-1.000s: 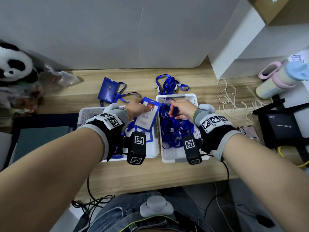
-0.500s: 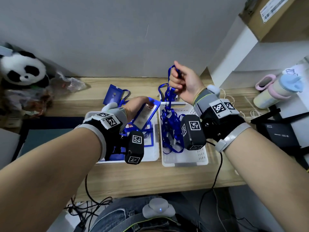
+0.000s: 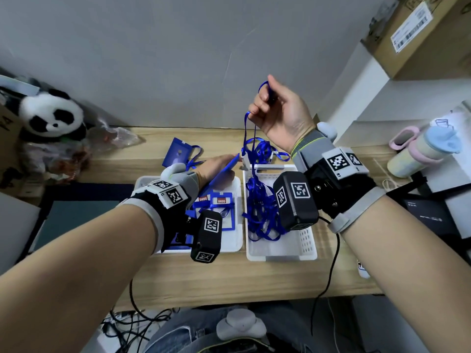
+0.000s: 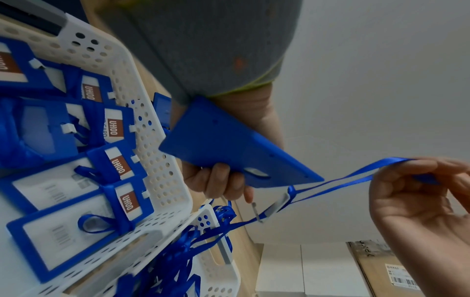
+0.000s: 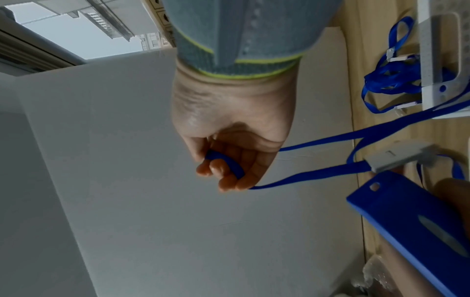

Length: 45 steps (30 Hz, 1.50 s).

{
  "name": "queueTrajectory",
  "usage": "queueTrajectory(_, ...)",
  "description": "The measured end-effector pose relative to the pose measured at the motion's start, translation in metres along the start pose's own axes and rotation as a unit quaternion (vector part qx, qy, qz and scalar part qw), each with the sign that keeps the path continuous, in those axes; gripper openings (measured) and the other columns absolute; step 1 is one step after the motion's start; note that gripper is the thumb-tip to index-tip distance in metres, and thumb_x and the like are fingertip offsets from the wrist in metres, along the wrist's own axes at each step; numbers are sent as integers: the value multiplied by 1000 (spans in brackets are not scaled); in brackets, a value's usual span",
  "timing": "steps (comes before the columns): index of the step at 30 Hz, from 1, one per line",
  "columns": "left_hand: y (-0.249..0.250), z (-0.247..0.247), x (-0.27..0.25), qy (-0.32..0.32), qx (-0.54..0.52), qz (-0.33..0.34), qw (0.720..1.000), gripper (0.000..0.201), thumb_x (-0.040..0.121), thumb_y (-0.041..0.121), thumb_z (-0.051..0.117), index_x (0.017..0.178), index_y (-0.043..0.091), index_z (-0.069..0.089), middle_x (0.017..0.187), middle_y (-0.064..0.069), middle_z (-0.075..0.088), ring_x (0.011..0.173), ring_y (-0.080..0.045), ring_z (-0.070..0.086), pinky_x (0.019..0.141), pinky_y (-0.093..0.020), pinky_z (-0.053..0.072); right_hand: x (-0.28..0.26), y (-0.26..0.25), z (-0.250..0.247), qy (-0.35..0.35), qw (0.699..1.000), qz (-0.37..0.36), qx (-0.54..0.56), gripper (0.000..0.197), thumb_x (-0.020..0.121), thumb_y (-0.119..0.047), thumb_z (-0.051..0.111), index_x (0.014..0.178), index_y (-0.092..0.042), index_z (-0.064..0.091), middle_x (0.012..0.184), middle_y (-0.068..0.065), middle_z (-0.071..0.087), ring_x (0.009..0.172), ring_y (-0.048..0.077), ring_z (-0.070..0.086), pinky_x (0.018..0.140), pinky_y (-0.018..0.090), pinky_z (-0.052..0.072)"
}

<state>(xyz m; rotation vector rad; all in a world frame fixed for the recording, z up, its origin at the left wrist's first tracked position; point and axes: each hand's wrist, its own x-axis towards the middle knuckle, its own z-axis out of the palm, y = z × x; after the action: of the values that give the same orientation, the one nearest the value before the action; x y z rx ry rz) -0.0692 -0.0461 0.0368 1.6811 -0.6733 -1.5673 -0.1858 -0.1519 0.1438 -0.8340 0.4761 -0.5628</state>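
Observation:
My left hand [image 3: 216, 165] grips a blue badge holder [image 4: 229, 152] above the far edge of the left white basket [image 3: 237, 240], which holds several blue badge holders [image 3: 220, 201]. My right hand [image 3: 276, 112] is raised high and pinches the loop of a blue lanyard [image 3: 246, 138]. The lanyard hangs down to its white clip [image 4: 277, 207], which dangles just beside the held badge holder [image 5: 406, 217]. Below it, the right white basket [image 3: 303, 248] holds a tangle of blue lanyards [image 3: 260, 212].
On the wooden desk [image 3: 229, 278] behind the baskets lie another blue badge holder [image 3: 177, 151] and loose lanyards [image 3: 270, 151]. A panda toy [image 3: 54, 114] sits far left, a pastel bottle [image 3: 423, 149] and black box [image 3: 430, 217] at right. A cardboard box [image 3: 423, 29] sits on the shelf.
My right hand has gone from inside the right basket to high above it, drawing one lanyard up out of the tangle. My left hand tilted its badge holder and moved toward the clip.

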Motion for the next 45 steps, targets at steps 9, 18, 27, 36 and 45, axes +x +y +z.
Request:
queueTrajectory(9,11,23,-3,-32,-82,-7,996,25,96,27,34,96,10,51,84,-17,68,28,-9,25,38,-15,20,5,-2,-15,-13,999,20,30,57,100,-30,35,47,-14,50,45,0,38,50,15,52,55,23,50)
queueTrajectory(18,11,36,2,-3,-94,0,996,22,98,20,39,92,7,56,101,-12,70,31,-7,27,37,-19,20,3,-4,-42,36,999,27,30,54,97,-31,39,45,-16,41,42,-3,29,43,13,39,47,21,42)
queueTrajectory(27,10,33,10,79,50,26,995,20,98,19,44,94,10,62,76,0,74,32,-4,38,34,-13,30,8,11,-86,251,897,133,-338,32,91,-20,49,59,-17,45,40,-6,39,41,11,37,44,19,34)
queueTrajectory(36,4,26,14,154,223,29,962,22,93,26,53,99,12,69,85,-4,62,68,-11,50,56,-16,38,6,46,-61,50,851,94,-515,31,93,-20,53,122,-11,61,124,0,60,111,12,54,89,10,39)
queueTrajectory(45,-5,3,8,130,307,8,943,29,93,31,52,101,8,68,97,-7,66,92,-22,60,83,-33,47,25,70,-42,-72,739,225,-631,31,84,-25,65,112,-11,65,105,4,65,93,13,60,80,22,49)
